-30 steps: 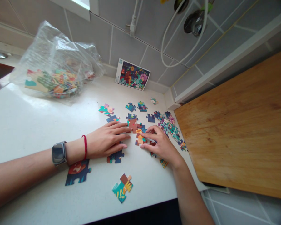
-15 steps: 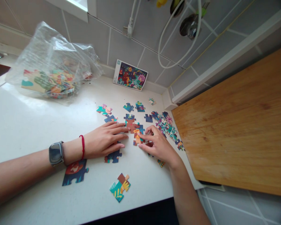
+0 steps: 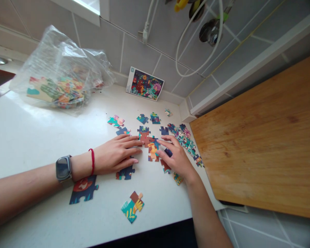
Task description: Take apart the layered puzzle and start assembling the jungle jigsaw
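Observation:
My left hand (image 3: 120, 152) lies flat with fingers stretched, its fingertips at the left edge of a brown jigsaw piece (image 3: 145, 137). Under and below its palm a dark blue jigsaw piece (image 3: 126, 173) shows in part. Just below the brown piece lies a jigsaw piece with an orange figure (image 3: 153, 151); the two touch or nearly touch. My right hand (image 3: 176, 155) hovers at the right side of this orange piece, fingers apart and nothing visible between them. Its palm partly covers a dark blue piece and a brown piece (image 3: 165, 167).
A picture card (image 3: 145, 83) leans on the tiled wall. Piled jigsaw pieces (image 3: 187, 139) lie beside the wooden board (image 3: 260, 137). A clear plastic bag (image 3: 64, 75) with more pieces stands at the back left. A teal and yellow joined section (image 3: 133, 207) lies near the front edge.
My right hand has let go of the orange-figure piece; its fingers have lifted and spread slightly to the right. The left hand stays in place. The view has shifted slightly.

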The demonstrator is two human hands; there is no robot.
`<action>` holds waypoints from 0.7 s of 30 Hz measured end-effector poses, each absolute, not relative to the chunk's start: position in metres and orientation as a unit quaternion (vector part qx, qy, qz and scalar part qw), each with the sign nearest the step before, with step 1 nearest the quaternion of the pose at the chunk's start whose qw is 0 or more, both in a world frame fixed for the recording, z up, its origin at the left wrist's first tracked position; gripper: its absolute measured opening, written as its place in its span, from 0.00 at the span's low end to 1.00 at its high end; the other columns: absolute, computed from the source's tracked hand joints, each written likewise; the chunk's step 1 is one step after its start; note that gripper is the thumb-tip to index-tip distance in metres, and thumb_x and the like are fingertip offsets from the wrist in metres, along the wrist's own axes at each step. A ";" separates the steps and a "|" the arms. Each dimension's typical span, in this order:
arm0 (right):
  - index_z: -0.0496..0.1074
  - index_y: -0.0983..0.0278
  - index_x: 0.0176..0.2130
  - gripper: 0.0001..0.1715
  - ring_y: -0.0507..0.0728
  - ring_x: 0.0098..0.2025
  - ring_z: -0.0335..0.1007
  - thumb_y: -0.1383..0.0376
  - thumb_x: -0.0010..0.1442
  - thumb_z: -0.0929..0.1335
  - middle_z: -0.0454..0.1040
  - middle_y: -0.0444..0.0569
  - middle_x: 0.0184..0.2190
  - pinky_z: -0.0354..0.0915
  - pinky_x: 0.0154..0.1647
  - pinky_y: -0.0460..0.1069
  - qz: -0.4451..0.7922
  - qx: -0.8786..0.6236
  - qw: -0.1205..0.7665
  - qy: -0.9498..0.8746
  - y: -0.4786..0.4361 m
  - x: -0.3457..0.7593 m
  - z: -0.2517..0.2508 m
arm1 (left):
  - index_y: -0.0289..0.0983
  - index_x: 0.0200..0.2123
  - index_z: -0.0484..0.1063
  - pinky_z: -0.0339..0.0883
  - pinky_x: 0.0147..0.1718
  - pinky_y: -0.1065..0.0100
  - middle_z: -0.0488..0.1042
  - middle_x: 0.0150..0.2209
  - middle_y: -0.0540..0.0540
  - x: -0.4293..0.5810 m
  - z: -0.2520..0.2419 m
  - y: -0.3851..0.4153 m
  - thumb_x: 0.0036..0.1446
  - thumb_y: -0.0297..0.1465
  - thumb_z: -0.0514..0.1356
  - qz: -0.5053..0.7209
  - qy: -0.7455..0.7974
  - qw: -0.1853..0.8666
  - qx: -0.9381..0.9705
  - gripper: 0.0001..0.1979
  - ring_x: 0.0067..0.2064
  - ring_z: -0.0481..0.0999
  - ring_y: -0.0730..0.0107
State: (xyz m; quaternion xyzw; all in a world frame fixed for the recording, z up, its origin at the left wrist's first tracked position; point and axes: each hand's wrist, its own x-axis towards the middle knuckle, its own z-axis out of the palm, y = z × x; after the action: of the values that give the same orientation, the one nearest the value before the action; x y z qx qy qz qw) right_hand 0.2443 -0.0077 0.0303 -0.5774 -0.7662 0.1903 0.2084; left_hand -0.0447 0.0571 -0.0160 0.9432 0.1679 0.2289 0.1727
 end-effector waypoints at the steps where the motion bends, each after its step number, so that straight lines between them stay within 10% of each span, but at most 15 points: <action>1: 0.76 0.55 0.59 0.21 0.62 0.63 0.68 0.58 0.67 0.71 0.71 0.54 0.59 0.65 0.67 0.60 0.184 -0.583 0.225 -0.758 -0.006 0.245 0.029 | 0.43 0.57 0.74 0.59 0.68 0.51 0.72 0.65 0.44 -0.045 -0.016 0.057 0.72 0.41 0.55 0.227 0.170 0.172 0.943 0.17 0.65 0.71 0.53; 21: 0.82 0.56 0.51 0.16 0.63 0.61 0.72 0.64 0.63 0.75 0.80 0.52 0.56 0.65 0.66 0.64 0.183 -0.537 0.217 -0.794 0.001 0.251 0.017 | 0.39 0.44 0.80 0.71 0.57 0.54 0.80 0.55 0.41 -0.042 -0.003 0.052 0.73 0.40 0.52 0.220 0.141 0.137 0.955 0.18 0.54 0.78 0.55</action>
State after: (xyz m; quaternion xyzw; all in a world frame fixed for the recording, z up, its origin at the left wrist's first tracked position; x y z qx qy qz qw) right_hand 0.2510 0.0014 0.0168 -0.5374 -0.7941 0.1829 0.2170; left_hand -0.0420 0.0518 -0.0031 0.9555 0.1406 0.2201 0.1373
